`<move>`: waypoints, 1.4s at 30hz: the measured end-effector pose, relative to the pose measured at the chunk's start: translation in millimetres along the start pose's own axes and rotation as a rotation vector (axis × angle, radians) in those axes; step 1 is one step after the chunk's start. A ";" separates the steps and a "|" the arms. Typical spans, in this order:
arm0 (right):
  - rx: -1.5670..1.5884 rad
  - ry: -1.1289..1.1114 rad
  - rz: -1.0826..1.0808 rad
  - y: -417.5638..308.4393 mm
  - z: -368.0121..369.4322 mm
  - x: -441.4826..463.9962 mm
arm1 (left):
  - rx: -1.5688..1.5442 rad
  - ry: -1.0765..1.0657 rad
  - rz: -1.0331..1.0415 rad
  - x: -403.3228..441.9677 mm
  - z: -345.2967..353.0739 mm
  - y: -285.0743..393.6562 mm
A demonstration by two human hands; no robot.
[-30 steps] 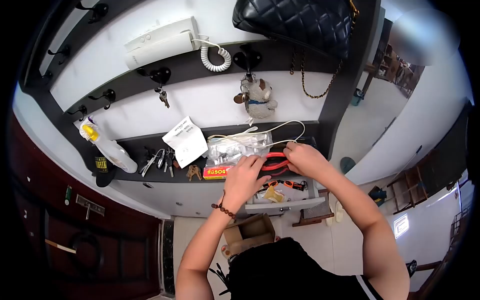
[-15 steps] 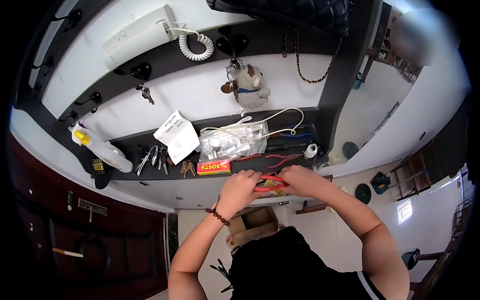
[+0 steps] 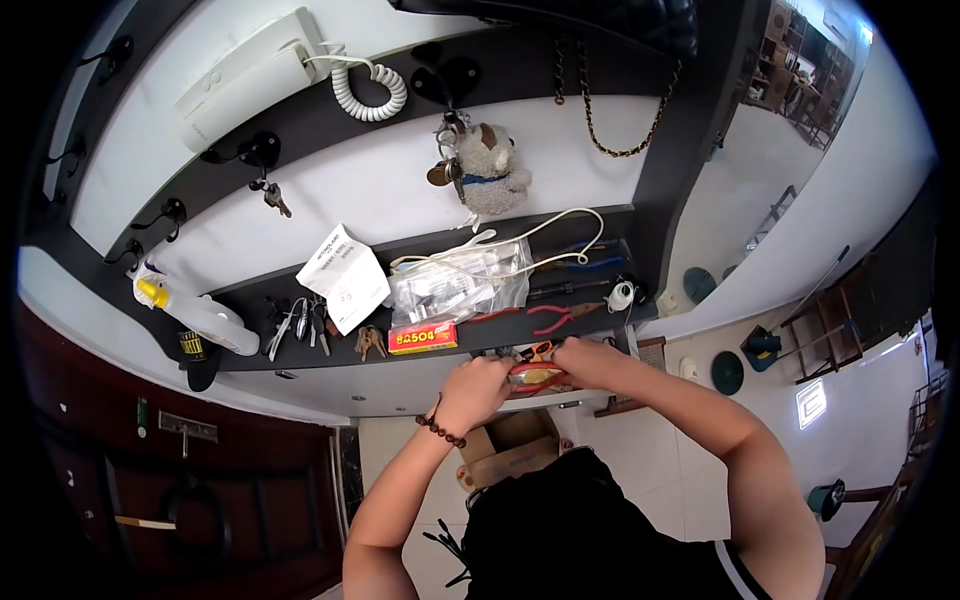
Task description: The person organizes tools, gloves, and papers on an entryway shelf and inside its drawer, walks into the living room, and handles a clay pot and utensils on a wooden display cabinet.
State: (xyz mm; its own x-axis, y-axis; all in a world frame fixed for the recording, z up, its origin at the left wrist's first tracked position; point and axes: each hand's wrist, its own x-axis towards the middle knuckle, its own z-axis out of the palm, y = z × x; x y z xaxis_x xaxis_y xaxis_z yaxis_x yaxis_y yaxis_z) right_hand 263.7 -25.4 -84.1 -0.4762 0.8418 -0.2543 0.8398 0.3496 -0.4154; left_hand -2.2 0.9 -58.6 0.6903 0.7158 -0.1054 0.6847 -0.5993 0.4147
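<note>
Red-handled pliers [image 3: 535, 375] are held between my two hands, over the open drawer [image 3: 590, 398] under the shelf. My left hand [image 3: 478, 388] is closed on their left side, with a beaded bracelet at the wrist. On the right side, my right hand [image 3: 588, 362] grips the same tool with bent fingers. Another pair of pliers with pink-red handles [image 3: 560, 317] lies on the shelf just above my right hand. Near my left hand sits a red and yellow box [image 3: 422, 338], with clear plastic bags [image 3: 465, 283] behind it.
The dark shelf [image 3: 235, 300] also bears a spray bottle [image 3: 205, 318], keys [image 3: 370, 342], a paper sheet [image 3: 343, 278], a white spool [image 3: 621, 295] and a looped cable [image 3: 580, 213]. A plush keychain [image 3: 488, 170] hangs above. An open cardboard box [image 3: 512, 455] stands below.
Both hands have come down from the shelf with the red-handled pliers to the drawer. The camera view has shifted, revealing the other pliers and the spool.
</note>
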 end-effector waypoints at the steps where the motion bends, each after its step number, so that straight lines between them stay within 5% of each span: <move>1: 0.000 0.006 0.013 -1.1 0.0 -0.3 | -0.003 0.004 -0.001 -0.5 -2.0 1.6; 6: 0.009 -0.031 0.040 -17.4 -30.6 -19.3 | -0.089 0.095 0.009 -12.9 -14.7 9.9; 8: 0.250 0.161 -0.051 -39.6 -64.8 -41.9 | -0.170 0.150 0.020 -19.5 -17.9 4.6; 11: 0.094 0.481 -0.070 -37.4 -91.8 -43.8 | -0.314 0.189 -0.007 -24.4 -19.4 2.8; 17: -0.212 0.317 0.038 -9.1 -82.3 -15.0 | -0.294 0.326 0.008 -21.1 -29.6 9.0; 31: -0.047 0.346 -0.094 -29.2 -89.0 -26.5 | -0.203 0.503 0.176 3.0 -38.9 36.2; 42: 0.097 0.270 -0.090 -35.2 -20.1 -22.8 | -0.128 0.118 0.019 -1.8 -2.6 10.9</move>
State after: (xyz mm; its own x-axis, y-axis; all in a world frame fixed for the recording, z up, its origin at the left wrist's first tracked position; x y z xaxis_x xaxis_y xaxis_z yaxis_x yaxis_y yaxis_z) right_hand 250.2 -48.6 -46.0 -0.4503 0.8926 0.0240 0.7620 0.3981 -0.5107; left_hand 3.4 -6.0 -51.6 0.6657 0.7462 0.0075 0.6309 -0.5681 0.5285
